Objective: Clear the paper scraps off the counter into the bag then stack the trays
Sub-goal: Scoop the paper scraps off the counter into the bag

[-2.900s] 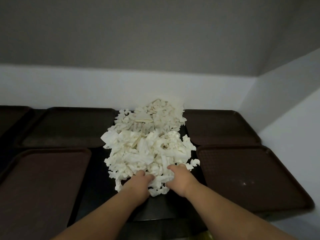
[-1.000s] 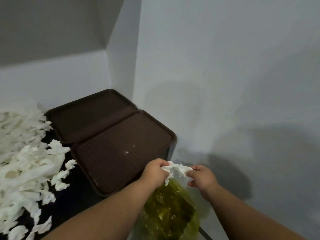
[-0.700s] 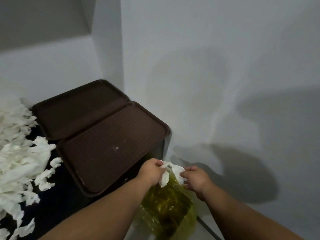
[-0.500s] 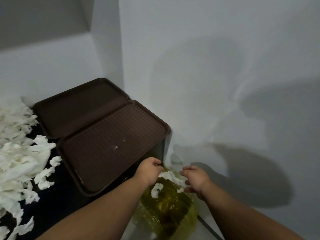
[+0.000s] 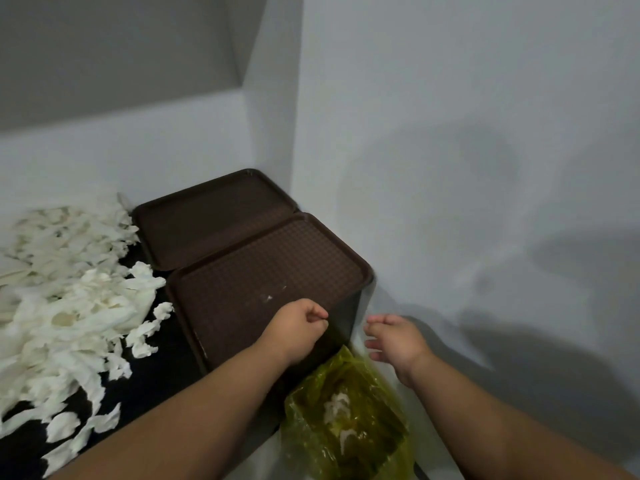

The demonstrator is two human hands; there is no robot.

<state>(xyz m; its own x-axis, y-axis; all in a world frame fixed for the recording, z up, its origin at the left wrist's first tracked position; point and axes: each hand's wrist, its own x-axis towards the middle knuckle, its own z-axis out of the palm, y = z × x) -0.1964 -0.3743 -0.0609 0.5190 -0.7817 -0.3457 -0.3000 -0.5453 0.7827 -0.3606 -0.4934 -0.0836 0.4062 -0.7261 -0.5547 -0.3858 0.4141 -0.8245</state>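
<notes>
A big heap of white paper scraps point(image 5: 65, 299) covers the dark counter point(image 5: 159, 375) on the left. A yellow-green plastic bag point(image 5: 349, 417) hangs open below the counter's right end, with a few white scraps point(image 5: 337, 407) inside. Two brown trays lie side by side at the counter's right end: the near tray point(image 5: 263, 282) and the far tray point(image 5: 211, 216). My left hand point(image 5: 299, 327) hovers over the near tray's front corner, fingers curled and holding nothing. My right hand point(image 5: 394, 337) is above the bag with loose, empty fingers.
A pale grey wall point(image 5: 450, 168) rises right behind the bag and closes the corner beside the trays. A lighter ledge point(image 5: 138, 143) runs behind the counter. Shadows of my arms fall on the wall at the right.
I carried a handful of scraps from the heap to the bag and let it go into the bag. Both hands have since lifted away from the bag's mouth, empty.
</notes>
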